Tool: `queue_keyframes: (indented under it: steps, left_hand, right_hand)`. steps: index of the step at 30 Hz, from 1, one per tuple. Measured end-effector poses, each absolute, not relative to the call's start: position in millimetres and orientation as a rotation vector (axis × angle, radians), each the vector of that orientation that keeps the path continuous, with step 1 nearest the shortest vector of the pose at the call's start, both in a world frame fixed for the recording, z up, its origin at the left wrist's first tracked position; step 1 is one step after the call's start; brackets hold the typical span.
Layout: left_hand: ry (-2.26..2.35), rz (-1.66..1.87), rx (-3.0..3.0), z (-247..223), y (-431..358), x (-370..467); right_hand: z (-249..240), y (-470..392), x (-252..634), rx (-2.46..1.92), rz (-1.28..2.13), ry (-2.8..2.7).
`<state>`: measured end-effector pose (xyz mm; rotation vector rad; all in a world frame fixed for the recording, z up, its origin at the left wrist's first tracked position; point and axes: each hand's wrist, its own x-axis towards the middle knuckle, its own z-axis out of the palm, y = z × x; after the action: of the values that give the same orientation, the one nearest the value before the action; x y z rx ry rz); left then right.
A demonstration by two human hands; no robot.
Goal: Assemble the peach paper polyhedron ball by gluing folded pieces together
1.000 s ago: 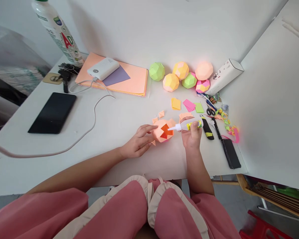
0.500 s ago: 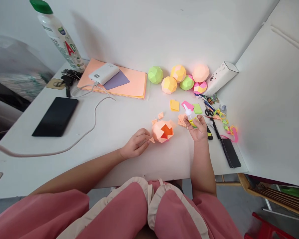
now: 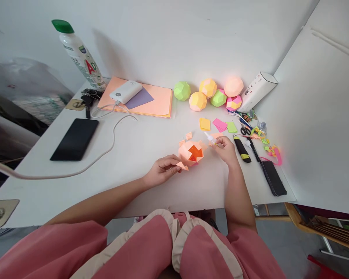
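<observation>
My left hand (image 3: 164, 169) pinches a small folded peach paper piece (image 3: 182, 166) between thumb and fingers. Just beyond it rests a peach paper ball (image 3: 186, 150), open on one side with an orange inside showing. My right hand (image 3: 225, 149) is closed round a small glue bottle (image 3: 209, 137), its white nozzle tilted up and to the left; the fingers hide most of its body. Two loose folded peach pieces, one of them a small paper unit (image 3: 189, 135), lie behind the ball. Yellow paper squares (image 3: 204, 124), pink squares (image 3: 220, 124) and green squares (image 3: 231, 126) lie farther back.
Several finished paper balls (image 3: 197, 101) line the wall beside a white box (image 3: 258, 91). At right are scissors (image 3: 245, 130), a cutter knife (image 3: 242, 149) and a black case (image 3: 273, 178). At left are a phone (image 3: 75, 139), cable, power bank (image 3: 126, 92) and bottle (image 3: 83, 58).
My right hand has lowered the glue bottle and tipped it toward the ball. My left hand has picked up a peach piece, now lifted in front of the ball. The view has shifted slightly.
</observation>
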<state>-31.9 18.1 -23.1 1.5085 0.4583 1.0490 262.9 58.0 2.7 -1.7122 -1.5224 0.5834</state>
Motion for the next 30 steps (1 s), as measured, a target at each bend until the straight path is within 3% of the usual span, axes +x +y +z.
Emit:
queue_keyframes:
  steps: [13, 20, 26, 30]
  left_hand:
    - [0.464, 0.934, 1.307, -19.6, 17.1, -31.3]
    - [0.476, 0.900, 1.324, -19.5, 17.3, -30.5]
    - [0.491, 0.961, 1.350, -21.9, 18.4, -30.6]
    - [0.496, 1.007, 1.352, -21.5, 17.8, -29.9]
  right_hand:
    - [5.6, 52.8, 245.8, -1.852, 0.427, -1.804]
    - [32.4, 30.6, 219.7, -1.545, 0.002, -1.553]
    - [46.3, 4.3, 188.8, -1.088, 0.662, -1.921]
    - [39.3, -0.7, 175.6, -1.018, 0.814, -1.993]
